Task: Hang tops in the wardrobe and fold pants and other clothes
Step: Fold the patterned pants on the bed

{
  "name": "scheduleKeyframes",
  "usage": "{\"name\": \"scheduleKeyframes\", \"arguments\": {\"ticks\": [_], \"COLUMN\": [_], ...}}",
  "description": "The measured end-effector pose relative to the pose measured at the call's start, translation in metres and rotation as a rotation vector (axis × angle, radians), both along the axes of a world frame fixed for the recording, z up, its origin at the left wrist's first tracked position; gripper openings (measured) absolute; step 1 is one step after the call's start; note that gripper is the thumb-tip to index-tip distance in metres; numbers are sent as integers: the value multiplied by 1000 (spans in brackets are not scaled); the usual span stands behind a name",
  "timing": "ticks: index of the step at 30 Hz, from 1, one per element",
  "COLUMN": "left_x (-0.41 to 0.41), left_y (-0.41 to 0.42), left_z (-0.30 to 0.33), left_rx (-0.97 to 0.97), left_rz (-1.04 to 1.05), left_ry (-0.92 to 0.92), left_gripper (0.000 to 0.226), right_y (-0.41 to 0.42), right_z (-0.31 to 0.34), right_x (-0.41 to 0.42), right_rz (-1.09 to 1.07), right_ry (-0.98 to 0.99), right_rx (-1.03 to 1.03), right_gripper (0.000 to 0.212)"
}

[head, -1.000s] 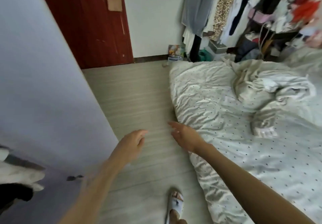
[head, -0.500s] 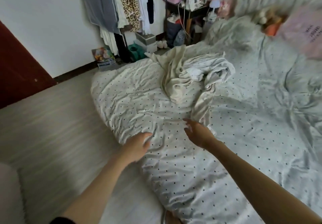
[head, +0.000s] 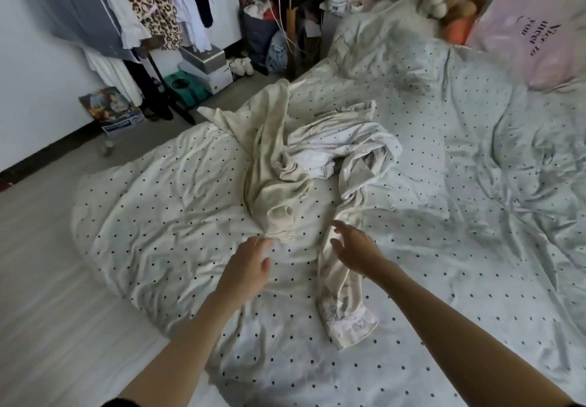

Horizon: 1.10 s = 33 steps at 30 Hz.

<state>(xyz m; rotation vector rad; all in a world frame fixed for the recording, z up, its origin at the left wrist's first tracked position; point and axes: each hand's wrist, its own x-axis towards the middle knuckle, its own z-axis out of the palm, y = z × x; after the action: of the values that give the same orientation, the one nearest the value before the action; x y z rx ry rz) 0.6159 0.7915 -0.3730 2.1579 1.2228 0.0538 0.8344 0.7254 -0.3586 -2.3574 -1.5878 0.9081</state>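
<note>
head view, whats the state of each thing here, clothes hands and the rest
left hand: open, empty, near the cream garment's cuff
right hand: open, empty, over the printed garment
cream garment: crumpled, unfolded, on the bed
printed garment: unfolded, one long part stretched toward the person
bed cover: wrinkled, dotted
hanging clothes: hung on the rack
pink pillow: lying at the bed's far end

two crumpled garments point(head: 304, 159) lie on the bed point(head: 444, 216). a clothes rack point(head: 152, 10) stands behind, left; a pillow point(head: 532, 26) lies far right.
</note>
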Motion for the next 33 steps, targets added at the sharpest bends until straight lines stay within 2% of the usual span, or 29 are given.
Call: {"name": "scheduleKeyframes", "arguments": {"ticks": [3,6,8,9,12,14,18,21,23,28,30,31,33], "left_x": [24,46,61,64,73,78,95,103,103,103,109,113,121], "left_y": [37,75,103,108,126,126,115,101,93,61,51,43,31], "left_z": [-9,-26,-43,-46,-51,-43,-9,16,29,77,97,110,130], "left_rx": [86,99,79,57,64,38,-141,-107,-106,-63,-53,-43,-28], "left_rz": [32,43,24,38,37,-25,-143,-112,-69,-128,-181,-221,-251], "left_ry": [4,138,214,238,273,179,-132,-268,-332,-498,-587,-607,-630], "left_gripper": [52,74,80,73,27,14,34,21,15,16,22,26,23], "right_y": [25,46,63,65,76,75,62,44,39,19,11,4,-15], "right_z": [-7,-15,-21,-21,-22,-22,-17,-8,-6,16,26,35,53], "right_x": [3,-2,2,2,5,6,6,2,-1,-7,-1,3,16], "right_rz": [-43,-56,-104,-120,-156,-210,-379,-355,-353,-490,-583,-626,-695], "right_ry": [12,64,86,99,123,155,364,404,395,251,300,336,363], "right_rx": [-32,-65,-45,-25,-13,-11,4,-16,2,203,286,331,428], "right_gripper": [47,47,46,45,43,42,49,66,69,57,24,17,29]}}
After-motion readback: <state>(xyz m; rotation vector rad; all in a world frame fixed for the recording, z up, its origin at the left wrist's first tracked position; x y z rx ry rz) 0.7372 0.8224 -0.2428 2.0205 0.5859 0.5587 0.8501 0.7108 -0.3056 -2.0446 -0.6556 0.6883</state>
